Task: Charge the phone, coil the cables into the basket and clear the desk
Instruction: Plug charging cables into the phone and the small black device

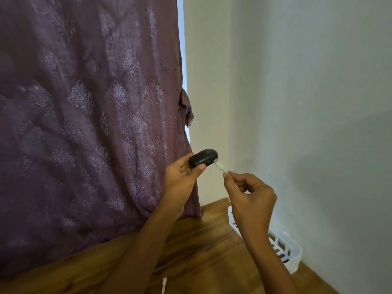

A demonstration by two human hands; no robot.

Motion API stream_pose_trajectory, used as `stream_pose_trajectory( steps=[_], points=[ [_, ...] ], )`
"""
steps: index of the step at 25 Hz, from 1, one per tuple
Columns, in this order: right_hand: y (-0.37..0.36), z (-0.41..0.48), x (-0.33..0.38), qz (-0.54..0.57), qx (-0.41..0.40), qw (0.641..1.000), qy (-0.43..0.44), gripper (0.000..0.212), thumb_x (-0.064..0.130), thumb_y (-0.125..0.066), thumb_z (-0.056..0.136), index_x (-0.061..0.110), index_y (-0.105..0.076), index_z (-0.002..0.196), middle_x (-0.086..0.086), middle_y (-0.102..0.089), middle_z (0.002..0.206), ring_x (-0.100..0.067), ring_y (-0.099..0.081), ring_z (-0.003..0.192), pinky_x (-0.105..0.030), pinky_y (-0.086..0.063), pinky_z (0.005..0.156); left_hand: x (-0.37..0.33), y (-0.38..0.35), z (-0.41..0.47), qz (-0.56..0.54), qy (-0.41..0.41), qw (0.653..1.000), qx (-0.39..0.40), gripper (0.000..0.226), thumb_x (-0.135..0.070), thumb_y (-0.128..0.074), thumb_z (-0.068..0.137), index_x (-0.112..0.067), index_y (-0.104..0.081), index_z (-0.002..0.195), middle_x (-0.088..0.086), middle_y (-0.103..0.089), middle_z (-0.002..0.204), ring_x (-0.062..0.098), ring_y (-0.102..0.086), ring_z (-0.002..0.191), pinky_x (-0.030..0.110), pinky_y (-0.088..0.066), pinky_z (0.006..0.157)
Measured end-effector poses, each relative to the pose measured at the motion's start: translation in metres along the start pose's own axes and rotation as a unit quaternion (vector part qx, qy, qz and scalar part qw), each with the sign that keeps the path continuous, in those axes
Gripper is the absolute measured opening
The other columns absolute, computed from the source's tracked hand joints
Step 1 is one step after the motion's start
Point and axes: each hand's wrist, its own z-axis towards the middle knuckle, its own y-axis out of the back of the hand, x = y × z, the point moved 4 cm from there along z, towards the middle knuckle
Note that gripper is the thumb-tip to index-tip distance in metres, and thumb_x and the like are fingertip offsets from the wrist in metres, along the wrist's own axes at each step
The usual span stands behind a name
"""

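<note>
My left hand [180, 177] holds a small black oval case [204, 157] up in the air above the wooden desk [191, 251]. My right hand [250, 194] pinches a white cable just behind its plug [219, 165]. The plug's tip sits at the case's right end; whether it is seated inside I cannot tell. A white slotted plastic basket [284, 247] stands on the desk by the right wall, partly hidden behind my right forearm. No phone is in view.
A purple patterned curtain [84, 124] hangs along the left and reaches the desk's back edge. Pale walls meet in the corner behind my hands. A short white strip [164, 284], perhaps cable, shows at the bottom edge between my forearms.
</note>
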Motion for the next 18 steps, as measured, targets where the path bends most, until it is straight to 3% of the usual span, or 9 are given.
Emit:
stream_pose_trajectory(
  steps=[4, 7, 13, 18],
  points=[
    [0.001, 0.004, 0.005, -0.021, 0.003, 1.000, 0.020, 0.010, 0.016, -0.070, 0.078, 0.021, -0.064, 0.072, 0.017, -0.057, 0.062, 0.011, -0.057, 0.070, 0.004, -0.040, 0.056, -0.007, -0.008, 0.003, -0.009, -0.004, 1.000, 0.014, 0.047, -0.001, -0.064, 0.080, -0.006, -0.052, 0.125, 0.001, -0.063, 0.108, 0.009, -0.061, 0.098, 0.011, -0.049, 0.080],
    [0.002, 0.008, 0.008, -0.037, 0.006, 0.999, 0.014, 0.010, 0.018, -0.069, 0.079, 0.022, -0.063, 0.072, 0.020, -0.055, 0.062, -0.005, -0.059, 0.060, 0.005, -0.038, 0.055, -0.010, -0.012, 0.004, -0.010, -0.001, 1.000, 0.024, 0.047, -0.002, -0.064, 0.080, -0.007, -0.052, 0.125, 0.002, -0.063, 0.111, 0.011, -0.060, 0.101, 0.018, -0.046, 0.088],
    [0.010, 0.015, 0.011, -0.082, 0.008, 0.997, 0.002, 0.016, 0.023, -0.068, 0.080, 0.020, -0.061, 0.066, 0.013, -0.054, 0.055, -0.011, -0.053, 0.053, -0.003, -0.038, 0.050, -0.013, -0.021, 0.008, -0.001, -0.018, 0.999, 0.040, 0.051, 0.002, -0.064, 0.078, -0.005, -0.051, 0.126, 0.004, -0.063, 0.112, 0.011, -0.061, 0.100, 0.009, -0.049, 0.077],
    [0.012, 0.018, 0.016, -0.120, 0.035, 0.992, -0.005, 0.024, 0.025, -0.067, 0.081, 0.017, -0.059, 0.060, 0.007, -0.051, 0.051, -0.014, -0.049, 0.050, -0.011, -0.038, 0.054, -0.013, -0.020, 0.004, 0.001, -0.029, 0.999, 0.045, 0.055, 0.006, -0.064, 0.076, -0.004, -0.049, 0.128, 0.008, -0.062, 0.118, 0.014, -0.060, 0.106, 0.010, -0.047, 0.082]
  ],
)
